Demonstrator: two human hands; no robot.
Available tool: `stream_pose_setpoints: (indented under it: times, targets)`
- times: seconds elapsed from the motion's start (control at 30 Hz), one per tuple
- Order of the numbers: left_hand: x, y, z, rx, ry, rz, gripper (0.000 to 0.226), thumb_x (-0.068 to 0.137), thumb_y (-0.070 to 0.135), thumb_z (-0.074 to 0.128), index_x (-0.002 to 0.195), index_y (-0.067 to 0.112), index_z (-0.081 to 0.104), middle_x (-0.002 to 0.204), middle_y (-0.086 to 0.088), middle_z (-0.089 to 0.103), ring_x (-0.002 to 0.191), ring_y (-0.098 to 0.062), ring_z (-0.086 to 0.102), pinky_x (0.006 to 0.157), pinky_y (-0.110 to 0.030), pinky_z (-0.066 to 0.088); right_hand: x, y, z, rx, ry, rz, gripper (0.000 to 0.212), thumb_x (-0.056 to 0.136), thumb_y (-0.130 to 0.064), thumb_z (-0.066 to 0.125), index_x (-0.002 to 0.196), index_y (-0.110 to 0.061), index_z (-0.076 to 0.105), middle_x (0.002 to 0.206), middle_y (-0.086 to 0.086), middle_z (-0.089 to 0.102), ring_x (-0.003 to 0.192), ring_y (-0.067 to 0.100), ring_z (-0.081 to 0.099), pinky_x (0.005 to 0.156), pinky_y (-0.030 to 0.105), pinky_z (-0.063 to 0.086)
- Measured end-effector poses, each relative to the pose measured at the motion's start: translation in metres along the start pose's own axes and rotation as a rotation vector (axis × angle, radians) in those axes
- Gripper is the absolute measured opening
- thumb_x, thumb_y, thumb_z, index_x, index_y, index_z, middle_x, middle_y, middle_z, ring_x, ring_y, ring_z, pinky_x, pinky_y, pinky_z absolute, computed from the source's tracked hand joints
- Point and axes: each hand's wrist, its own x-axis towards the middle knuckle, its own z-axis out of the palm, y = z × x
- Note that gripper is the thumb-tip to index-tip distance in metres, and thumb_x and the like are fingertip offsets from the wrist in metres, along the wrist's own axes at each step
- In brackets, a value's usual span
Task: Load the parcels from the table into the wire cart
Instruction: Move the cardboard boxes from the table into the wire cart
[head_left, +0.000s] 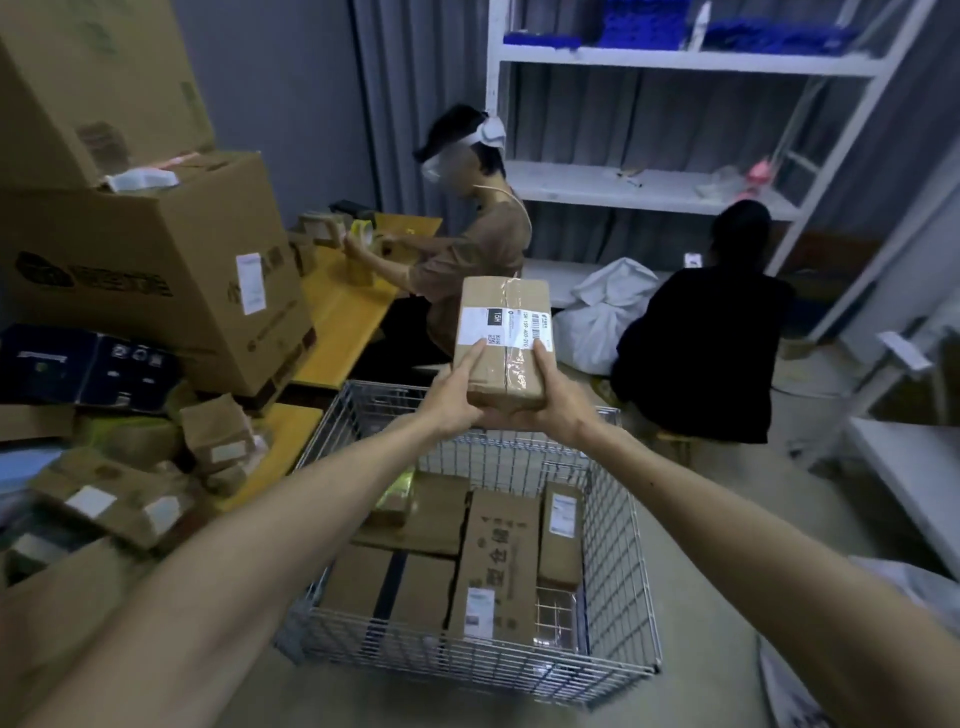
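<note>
Both arms reach out over the cart, holding one parcel in the air above its far rim. The left hand cups the near left corner from below, its fingers closed up onto the label face; the right hand does the same on the right, thumb lying along the taped edge. The two-handed hold under the near end probably keeps the box level and its label readable, and lets it be lowered flat rather than dropped.

The cart is a wire basket with open mesh walls. Its floor is nearly covered: several brown boxes lie flat and close together, one long box with printed characters down the middle, a narrow one touching its right side. A small patch of bare mesh shows at the near right corner, so the held parcel will likely go on top of the others.

More parcels are piled on the yellow surface to the left, so loading looks partway through.
</note>
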Motion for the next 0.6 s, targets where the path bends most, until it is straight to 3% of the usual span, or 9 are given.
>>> stream_pose_setpoints:
  times: [0.1,0.23,0.4,0.53,0.6]
  targets:
    - [0.008,0.003,0.047,-0.03,-0.056,-0.038,0.102,0.082,0.014,0.077,0.156,0.038,0.012,0.145,-0.017,0.033,0.132,-0.033,0.042,0.104,-0.028,0.038,-0.01,0.046,-0.001,-0.015,-0.024,0.089,0.115,0.081,-0.02,0.079,0.157,-0.025,-0.007,0.147,0.021,0.04,0.129,0.035,0.046,0.106,0.04,0.04]
    - [0.017,-0.006,0.1,-0.04,-0.159,-0.095,0.106,0.08,0.02,0.08,0.157,0.039,0.01,0.15,-0.017,0.03,0.137,-0.035,0.038,0.112,-0.042,0.036,-0.022,0.096,0.007,0.028,-0.086,0.187,0.116,0.079,-0.023,0.081,0.157,-0.025,-0.006,0.149,0.02,0.039,0.13,0.034,0.046,0.106,0.036,0.038]
    - [0.034,-0.034,0.152,-0.112,-0.326,-0.13,0.104,0.081,0.012,0.078,0.157,0.032,0.01,0.157,-0.013,0.027,0.141,-0.029,0.034,0.106,-0.032,0.034,-0.03,0.146,0.035,0.114,-0.124,0.334,0.119,0.078,-0.029,0.083,0.157,-0.028,-0.006,0.149,0.015,0.042,0.13,0.03,0.047,0.101,0.033,0.041]
    - [0.052,-0.064,0.189,-0.135,-0.459,-0.176,0.107,0.079,0.012,0.08,0.157,0.032,0.009,0.156,-0.013,0.027,0.141,-0.031,0.033,0.113,-0.041,0.032,-0.028,0.178,0.06,0.116,-0.186,0.475,0.123,0.074,-0.025,0.084,0.157,-0.028,-0.006,0.148,0.015,0.041,0.13,0.032,0.047,0.105,0.04,0.044]
    - [0.059,-0.084,0.207,-0.185,-0.528,-0.214,0.111,0.077,0.009,0.081,0.157,0.034,0.008,0.155,-0.012,0.029,0.139,-0.03,0.036,0.113,-0.04,0.035,-0.027,0.195,0.073,0.12,-0.224,0.534,0.121,0.076,-0.021,0.083,0.157,-0.024,-0.006,0.148,0.016,0.042,0.129,0.031,0.047,0.101,0.033,0.042]
